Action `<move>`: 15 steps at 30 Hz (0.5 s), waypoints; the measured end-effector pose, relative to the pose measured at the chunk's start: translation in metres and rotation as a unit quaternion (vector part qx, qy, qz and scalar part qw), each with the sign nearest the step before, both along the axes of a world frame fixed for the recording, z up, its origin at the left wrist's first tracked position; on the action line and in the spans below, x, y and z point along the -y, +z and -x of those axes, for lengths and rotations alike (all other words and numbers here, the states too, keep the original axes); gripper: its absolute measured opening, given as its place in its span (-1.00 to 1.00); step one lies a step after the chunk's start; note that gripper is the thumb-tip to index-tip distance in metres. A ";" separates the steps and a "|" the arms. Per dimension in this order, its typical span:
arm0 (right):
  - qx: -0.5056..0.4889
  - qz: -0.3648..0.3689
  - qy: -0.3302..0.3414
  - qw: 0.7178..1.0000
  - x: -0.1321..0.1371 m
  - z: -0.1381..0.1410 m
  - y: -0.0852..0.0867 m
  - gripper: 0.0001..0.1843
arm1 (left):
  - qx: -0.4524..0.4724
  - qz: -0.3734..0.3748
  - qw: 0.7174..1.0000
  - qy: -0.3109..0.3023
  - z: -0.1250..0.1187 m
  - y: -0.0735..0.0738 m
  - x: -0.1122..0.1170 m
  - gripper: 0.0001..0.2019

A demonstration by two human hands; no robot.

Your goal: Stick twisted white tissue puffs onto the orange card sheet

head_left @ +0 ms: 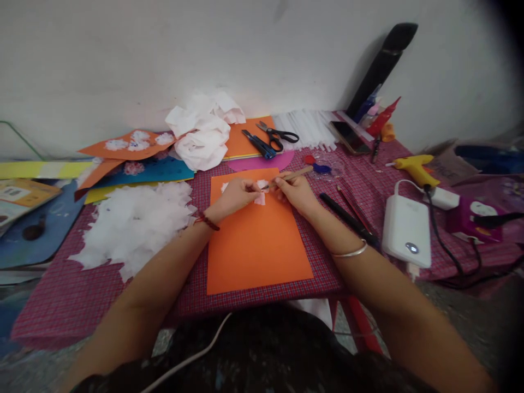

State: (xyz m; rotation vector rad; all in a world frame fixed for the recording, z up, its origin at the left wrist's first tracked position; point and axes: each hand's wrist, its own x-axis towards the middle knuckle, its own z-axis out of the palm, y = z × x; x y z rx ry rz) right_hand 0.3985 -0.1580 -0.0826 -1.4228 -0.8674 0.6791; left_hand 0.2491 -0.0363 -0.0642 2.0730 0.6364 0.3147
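Observation:
An orange sheet of paper point(257, 245) lies in front of me, with small white paper tufts near its top edge. My left hand point(235, 199) is over the upper part of the sheet, fingers pinched on a small piece of white tissue paper point(260, 200). My right hand point(295, 192) grips a slim wooden-handled paintbrush point(301, 172), its tip pointing left into the tissue. Both hands are close together. Their fingers partly hide the tissue and the brush tip. Right of the sheet, a plastic palette point(335, 165) holds red and blue paint.
Torn white tissue pieces point(135, 224) are heaped at left, and crumpled tissue point(200, 136) sits behind. Scissors point(280, 135), a blue cutter point(258, 144) and white sticks point(305, 128) are at the back. Rightward are a glue gun point(417, 169), a white power bank point(407, 229) and cables.

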 end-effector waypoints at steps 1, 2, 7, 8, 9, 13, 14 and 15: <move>-0.003 -0.002 -0.004 1.000 0.000 0.000 0.000 -0.68 | 0.000 -0.020 1.000 0.019 -0.003 -0.003 0.002 -0.91; -0.006 -0.008 -0.012 1.000 0.000 0.000 0.000 -0.67 | -0.001 -0.036 0.999 0.033 -0.006 -0.006 0.002 -0.92; -0.020 -0.065 -0.047 0.997 0.003 0.002 0.003 -0.63 | 0.013 -0.056 0.996 0.069 -0.013 -0.014 0.003 -0.94; -0.016 -0.066 -0.038 0.997 0.004 0.003 0.003 -0.62 | 0.014 -0.059 0.996 0.072 -0.014 -0.014 0.003 -0.94; -0.007 -0.062 -0.026 0.998 0.004 0.003 0.002 -0.62 | 0.013 -0.061 0.995 0.076 -0.014 -0.014 0.003 -0.93; 0.082 -0.042 -0.006 0.996 0.003 0.004 -0.005 -0.65 | 0.006 -0.063 0.994 0.085 -0.016 -0.013 0.004 -0.88; 0.107 -0.036 -0.009 0.994 0.003 0.004 -0.008 -0.66 | 0.007 -0.059 0.995 0.084 -0.016 -0.014 0.004 -0.88; 0.131 -0.030 -0.011 0.991 0.003 0.003 -0.010 -0.68 | 0.011 -0.054 0.995 0.079 -0.016 -0.015 0.003 -0.89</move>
